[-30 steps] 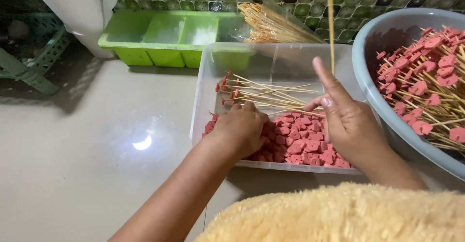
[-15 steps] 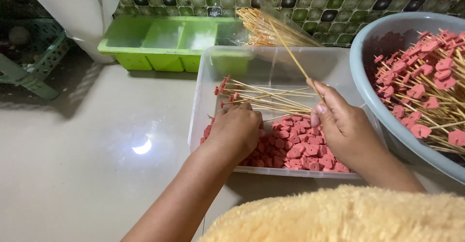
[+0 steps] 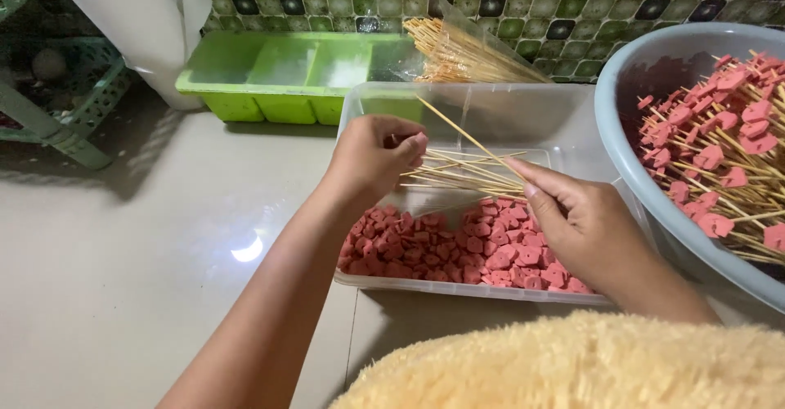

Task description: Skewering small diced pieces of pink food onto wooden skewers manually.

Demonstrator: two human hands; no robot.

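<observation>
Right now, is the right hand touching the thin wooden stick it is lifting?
Touching. The head view shows the right hand pinching the lower end of the wooden stick between its fingers.

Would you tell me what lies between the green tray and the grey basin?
In the head view, a bundle of bamboo skewers in clear wrap lies between green tray and grey basin.

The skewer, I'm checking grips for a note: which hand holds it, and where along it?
The right hand pinches one thin bamboo skewer near its lower end. The left hand seems to pinch a pink piece; it is too small to tell.
</observation>
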